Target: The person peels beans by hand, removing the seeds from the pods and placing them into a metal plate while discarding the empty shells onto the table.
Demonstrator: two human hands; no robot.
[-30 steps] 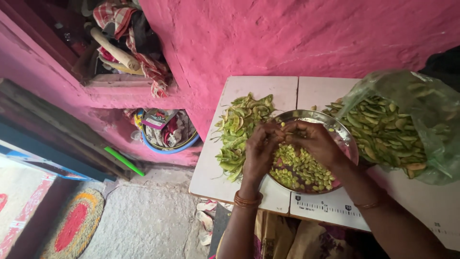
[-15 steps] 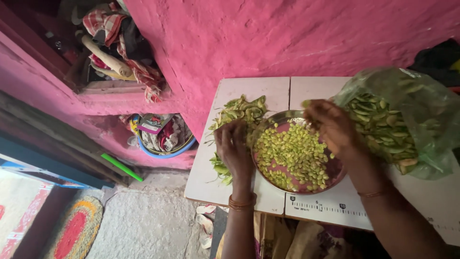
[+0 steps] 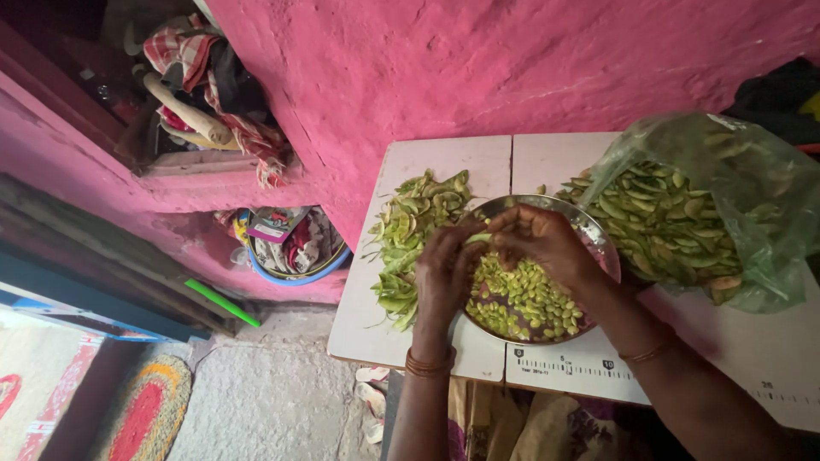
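Note:
Over a round metal plate of shelled green beans, my left hand and my right hand meet and pinch a green bean pod between their fingertips. A heap of empty split pods lies on the white table left of the plate. On the right, a clear plastic bag holds whole bean pods, its mouth open towards the plate.
A rough pink wall backs the table. To the left, a pink shelf holds cloths and a wooden rolling pin; a blue-rimmed basin sits below. A woven round mat lies on the concrete floor.
My hands were apart half a second ago, the left at the empty pods and the right near the bag. Now both have come together above the plate on one pod.

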